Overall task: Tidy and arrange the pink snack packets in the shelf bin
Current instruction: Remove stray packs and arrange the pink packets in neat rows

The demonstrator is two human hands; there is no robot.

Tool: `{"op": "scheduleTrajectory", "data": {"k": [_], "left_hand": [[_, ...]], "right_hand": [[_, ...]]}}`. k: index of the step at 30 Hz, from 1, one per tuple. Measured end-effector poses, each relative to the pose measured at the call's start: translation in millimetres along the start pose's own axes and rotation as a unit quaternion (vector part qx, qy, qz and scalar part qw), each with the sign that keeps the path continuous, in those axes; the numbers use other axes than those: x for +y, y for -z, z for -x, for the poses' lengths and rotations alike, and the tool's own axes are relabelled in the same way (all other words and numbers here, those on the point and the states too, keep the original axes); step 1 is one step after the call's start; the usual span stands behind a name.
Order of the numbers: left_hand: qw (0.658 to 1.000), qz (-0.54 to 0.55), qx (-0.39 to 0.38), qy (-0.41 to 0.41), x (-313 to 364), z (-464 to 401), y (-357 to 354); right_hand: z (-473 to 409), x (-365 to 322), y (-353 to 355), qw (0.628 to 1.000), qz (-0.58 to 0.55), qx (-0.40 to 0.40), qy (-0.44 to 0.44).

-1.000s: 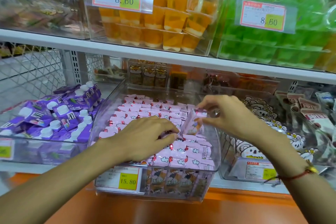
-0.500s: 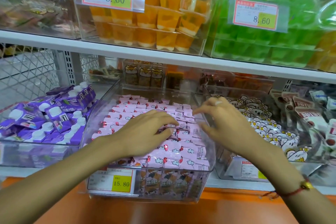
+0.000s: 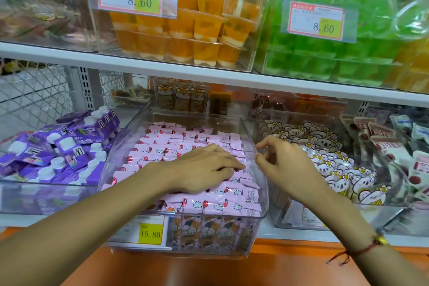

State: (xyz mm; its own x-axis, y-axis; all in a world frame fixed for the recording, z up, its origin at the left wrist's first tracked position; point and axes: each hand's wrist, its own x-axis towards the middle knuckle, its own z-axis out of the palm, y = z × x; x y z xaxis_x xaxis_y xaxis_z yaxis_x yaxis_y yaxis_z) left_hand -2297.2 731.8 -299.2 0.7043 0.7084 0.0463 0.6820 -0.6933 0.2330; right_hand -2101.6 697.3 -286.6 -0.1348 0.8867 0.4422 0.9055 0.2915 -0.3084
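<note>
White shelf (image 3: 209, 76) across the frame, clear bin (image 3: 260, 213) dead centre on the level below, packed with pink snack packets (image 3: 185, 139). Left hand (image 3: 204, 169) lies flat on the packets, fingers released, gripping nothing. At three o'clock of it, right hand (image 3: 285, 165) hovers at the bin's wall, fingers loosely curled, empty

bin (image 3: 264, 195) open on top, upper shelf (image 3: 162, 72) overhanging its rear
</note>
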Motion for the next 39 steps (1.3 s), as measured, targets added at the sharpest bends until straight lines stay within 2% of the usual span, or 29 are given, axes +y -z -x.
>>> {"op": "scheduleTrajectory", "data": {"k": [6, 10, 13, 15, 17, 21, 26, 31, 33, 35, 37, 39], "left_hand": [[0.993, 0.024, 0.100, 0.051, -10.9, 22.2, -2.6], [0.991, -0.034, 0.103, 0.077, -18.0, 31.4, -4.2], [0.991, -0.047, 0.096, 0.077, -17.4, 32.0, -5.1], [0.990, -0.047, 0.107, 0.075, -17.1, 32.4, -6.9], [0.990, -0.046, 0.116, 0.070, -16.7, 33.2, -9.0], [0.994, -0.058, 0.073, 0.049, -15.3, 32.7, -9.0], [0.996, -0.054, 0.033, 0.055, -14.3, 30.8, -3.0], [0.997, -0.054, 0.017, 0.056, -15.2, 29.2, -1.8], [0.997, -0.053, 0.021, 0.056, -16.3, 29.2, -2.3], [0.997, -0.046, 0.031, 0.055, -16.0, 30.0, -2.7], [0.997, -0.032, 0.045, 0.056, -14.0, 32.3, -3.2], [0.992, 0.004, 0.101, 0.069, -12.2, 34.9, -4.2]], "right_hand": [[-21.2, -5.2, 12.9, 0.996, 0.085, -0.015, 0.017], [-41.9, -19.4, 3.9, 0.988, 0.127, -0.025, 0.089], [-55.8, -29.5, -10.2, 0.972, 0.181, -0.097, 0.115], [-60.6, -32.2, -19.5, 0.954, 0.231, -0.164, 0.099], [-61.1, -33.0, -25.2, 0.945, 0.250, -0.193, 0.081], [-57.6, -30.1, -24.0, 0.958, 0.236, -0.136, 0.094], [-51.5, -21.1, -21.7, 0.982, 0.129, -0.123, 0.067], [-48.9, -18.7, -24.0, 0.994, 0.049, -0.049, 0.082], [-47.2, -21.5, -23.5, 0.997, -0.029, 0.012, 0.075], [-45.9, -26.6, -20.5, 0.987, -0.098, 0.108, 0.073], [-44.9, -29.4, -14.6, 0.963, -0.159, 0.208, 0.063], [-43.7, -28.9, -6.2, 0.936, -0.228, 0.269, 0.020]]}}
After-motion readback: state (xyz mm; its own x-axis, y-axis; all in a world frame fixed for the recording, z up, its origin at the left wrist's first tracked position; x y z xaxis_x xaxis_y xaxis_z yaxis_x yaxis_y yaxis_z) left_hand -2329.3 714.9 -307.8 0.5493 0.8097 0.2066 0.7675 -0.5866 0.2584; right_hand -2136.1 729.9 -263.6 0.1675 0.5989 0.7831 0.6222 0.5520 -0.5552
